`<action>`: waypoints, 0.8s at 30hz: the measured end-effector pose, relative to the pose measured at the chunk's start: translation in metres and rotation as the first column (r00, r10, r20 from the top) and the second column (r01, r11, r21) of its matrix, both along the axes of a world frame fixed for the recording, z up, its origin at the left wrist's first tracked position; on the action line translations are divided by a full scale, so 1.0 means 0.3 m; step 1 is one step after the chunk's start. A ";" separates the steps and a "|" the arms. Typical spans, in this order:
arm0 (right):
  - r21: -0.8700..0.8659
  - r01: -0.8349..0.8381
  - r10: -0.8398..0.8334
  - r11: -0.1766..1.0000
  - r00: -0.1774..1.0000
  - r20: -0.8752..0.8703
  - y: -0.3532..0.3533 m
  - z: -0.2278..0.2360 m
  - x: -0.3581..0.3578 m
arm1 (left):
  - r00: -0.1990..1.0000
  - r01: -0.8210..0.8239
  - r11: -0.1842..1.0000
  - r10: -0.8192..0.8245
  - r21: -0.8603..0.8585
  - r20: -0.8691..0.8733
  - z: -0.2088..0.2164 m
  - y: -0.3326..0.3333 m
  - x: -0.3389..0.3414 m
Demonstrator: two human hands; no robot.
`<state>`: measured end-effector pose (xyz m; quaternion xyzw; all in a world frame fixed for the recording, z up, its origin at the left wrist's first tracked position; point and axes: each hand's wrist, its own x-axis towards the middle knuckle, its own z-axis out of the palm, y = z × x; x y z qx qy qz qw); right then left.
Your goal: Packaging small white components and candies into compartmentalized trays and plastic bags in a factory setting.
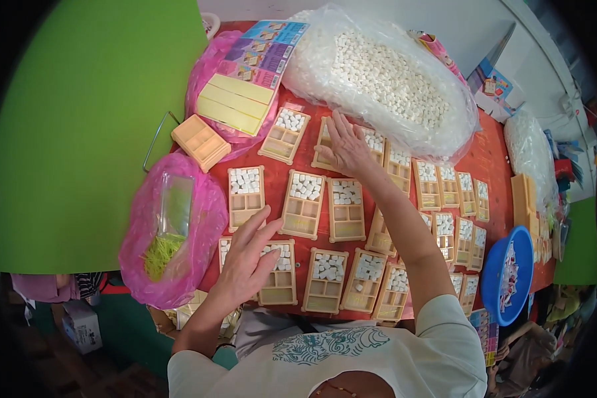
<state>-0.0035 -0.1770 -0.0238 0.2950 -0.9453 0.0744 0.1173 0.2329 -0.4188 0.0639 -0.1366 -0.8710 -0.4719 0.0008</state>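
Observation:
Several tan plastic trays with compartments lie in rows on a red table (491,156), each with small white cubes in its top compartment. My left hand (249,255) rests flat, fingers spread, on a tray (280,275) in the near row. My right hand (343,146) reaches far across and lies open on a tray (325,142) at the back row, just before a big clear bag of white cubes (385,76).
A pink bag (179,225) with yellow-green strips and a clear sleeve lies at left. Another pink bag holds yellow slabs (235,103) and printed cards. A stack of empty trays (200,141) sits beside it. A blue bowl (507,275) stands at right, more trays beyond.

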 end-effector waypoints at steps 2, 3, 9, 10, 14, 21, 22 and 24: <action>0.061 0.011 -0.012 0.998 1.000 0.009 -0.009 -0.057 -0.011 | 1.000 -0.010 1.000 0.010 0.009 0.024 0.010 -0.024 0.044; 0.061 -0.001 0.000 0.998 1.000 0.015 -0.037 -0.047 -0.010 | 0.999 -0.022 1.000 0.021 0.009 0.031 0.010 -0.041 0.068; -0.121 -0.132 0.114 0.984 0.983 -0.146 -0.237 0.030 -0.057 | 0.993 -0.093 0.996 0.093 -0.008 0.073 -0.007 -0.109 0.147; -0.120 -0.128 0.112 0.984 0.985 -0.135 -0.267 0.006 -0.076 | 0.992 -0.104 0.994 0.102 0.015 0.069 -0.014 -0.115 0.137; -0.060 -0.142 0.136 0.988 0.987 -0.088 -0.310 -0.068 -0.108 | 0.986 -0.159 0.985 0.155 0.065 0.054 -0.028 -0.132 0.137; -0.171 -0.130 0.121 0.977 0.991 -0.062 -0.293 0.046 0.020 | 0.974 -0.226 0.971 0.224 0.082 0.038 -0.078 -0.152 0.135; -0.185 -0.164 0.171 0.969 0.985 0.020 -0.278 0.066 0.063 | 0.976 -0.220 0.973 0.220 0.068 0.010 -0.087 -0.151 0.134; -0.217 -0.207 0.241 0.954 0.959 0.146 -0.270 0.122 0.179 | 0.977 -0.212 0.976 0.213 0.053 -0.021 -0.093 -0.155 0.142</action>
